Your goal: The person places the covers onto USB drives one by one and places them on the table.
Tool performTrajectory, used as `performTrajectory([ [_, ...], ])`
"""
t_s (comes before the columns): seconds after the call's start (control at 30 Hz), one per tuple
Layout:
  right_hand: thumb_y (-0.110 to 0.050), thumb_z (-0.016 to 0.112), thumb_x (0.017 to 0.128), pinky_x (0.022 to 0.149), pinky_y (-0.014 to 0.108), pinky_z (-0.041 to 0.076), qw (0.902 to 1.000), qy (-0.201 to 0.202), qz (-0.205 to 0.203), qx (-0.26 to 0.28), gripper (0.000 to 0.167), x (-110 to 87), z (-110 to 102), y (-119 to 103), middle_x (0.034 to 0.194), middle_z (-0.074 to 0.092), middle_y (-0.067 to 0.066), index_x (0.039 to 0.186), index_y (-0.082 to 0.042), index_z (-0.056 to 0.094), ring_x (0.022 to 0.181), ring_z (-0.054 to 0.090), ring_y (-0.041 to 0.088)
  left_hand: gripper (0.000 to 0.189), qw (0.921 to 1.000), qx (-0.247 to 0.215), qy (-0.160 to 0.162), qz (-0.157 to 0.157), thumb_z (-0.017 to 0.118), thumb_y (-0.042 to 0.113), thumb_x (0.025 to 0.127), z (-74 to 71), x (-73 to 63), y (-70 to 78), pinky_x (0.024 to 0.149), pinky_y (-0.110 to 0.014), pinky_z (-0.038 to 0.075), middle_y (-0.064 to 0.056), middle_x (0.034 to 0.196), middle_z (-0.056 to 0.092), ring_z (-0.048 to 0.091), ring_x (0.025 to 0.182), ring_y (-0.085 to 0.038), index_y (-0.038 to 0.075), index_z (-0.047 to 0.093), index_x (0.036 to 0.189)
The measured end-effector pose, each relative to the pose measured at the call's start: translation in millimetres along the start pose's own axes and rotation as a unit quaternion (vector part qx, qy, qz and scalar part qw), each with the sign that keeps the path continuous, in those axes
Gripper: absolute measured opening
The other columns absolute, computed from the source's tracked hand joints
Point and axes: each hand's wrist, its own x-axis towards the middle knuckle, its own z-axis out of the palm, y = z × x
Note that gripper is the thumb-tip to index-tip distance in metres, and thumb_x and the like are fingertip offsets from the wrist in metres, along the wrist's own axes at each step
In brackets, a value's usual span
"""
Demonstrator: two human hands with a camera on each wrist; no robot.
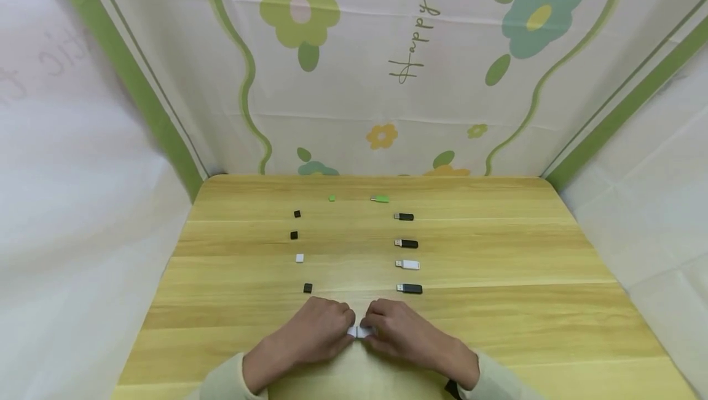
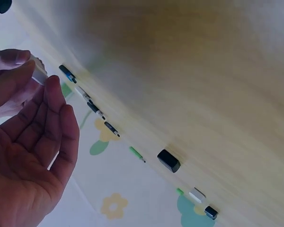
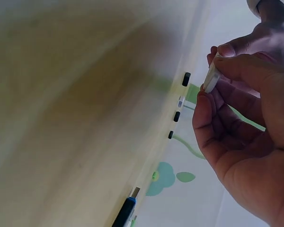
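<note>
A white USB stick (image 1: 363, 332) is held between both hands near the front of the table, a thin grey line crossing it. My left hand (image 1: 321, 329) pinches its left end, which looks like a white cap. The other end is gripped by my right hand (image 1: 404, 331) between thumb and fingers. In the right wrist view the white stick (image 3: 211, 79) shows tilted at the fingertips. Fingers cover much of it, so I cannot tell whether the cap sits fully on. Just beyond the left hand lies a black cap (image 1: 307, 288); a black USB stick (image 1: 410, 289) lies beyond the right.
Further back on the wooden table (image 1: 498, 326), loose caps form a left column, including a white cap (image 1: 300, 258) and a green cap (image 1: 332, 199). Several uncapped sticks line the right, among them a white stick (image 1: 408, 265) and a green stick (image 1: 380, 199). Patterned cloth (image 1: 354, 93) hangs behind.
</note>
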Motion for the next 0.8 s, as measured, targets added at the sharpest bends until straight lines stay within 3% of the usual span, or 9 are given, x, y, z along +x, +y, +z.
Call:
performTrajectory([
  [0.33,-0.014,0.086,0.087,0.077,0.008,0.047,0.9994,0.014,-0.028,-0.011,0.015,-2.9,8.4,0.8,0.093,0.068,-0.005,0.099,-0.009,0.078,0.084,0.06,-0.002,0.032,1.0,0.006,-0.007,0.002,0.081,0.033,0.089,2.7,-2.0,4.9,0.048,-0.021,0.027,0.01,0.063,0.046,0.032,0.054,-0.002,0.018,0.058,0.072],
  [0.8,-0.016,0.087,0.087,0.078,0.01,0.048,0.9978,0.039,-0.048,-0.022,0.015,-2.1,13.3,-1.3,0.093,0.068,-0.006,0.097,-0.011,0.077,0.085,0.061,-0.001,0.027,0.9996,-0.015,-0.021,-0.012,0.078,0.025,0.091,1.8,-5.9,8.0,0.051,-0.021,0.03,0.01,0.065,0.045,0.034,0.057,-0.004,0.017,0.059,0.075],
])
